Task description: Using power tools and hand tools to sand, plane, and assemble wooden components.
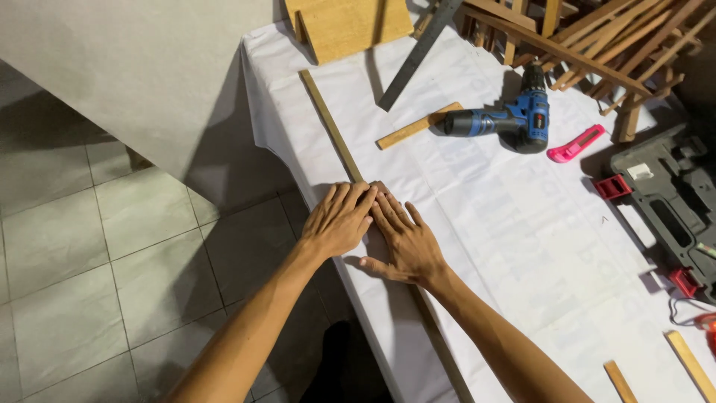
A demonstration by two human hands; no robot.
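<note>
Along the left edge of the white-covered worktop (477,224) lies a long wooden strip (330,123), running from near the far end toward the viewer. Both hands press flat on it side by side, fingers spread, gripping nothing: left hand (337,220), right hand (406,242), fingertips touching. Farther off lie a short slat (414,127), a blue drill (507,119), a steel ruler (418,56) and a pink knife (576,143).

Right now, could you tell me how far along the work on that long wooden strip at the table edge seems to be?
Early, it seems. Laid out already: the long wooden strip lies flat along the white-covered table edge. In hand: the left hand and right hand press flat on it, side by side. Left: the blue cordless drill, pink utility knife and metal ruler lie untouched, away from both hands.
</note>
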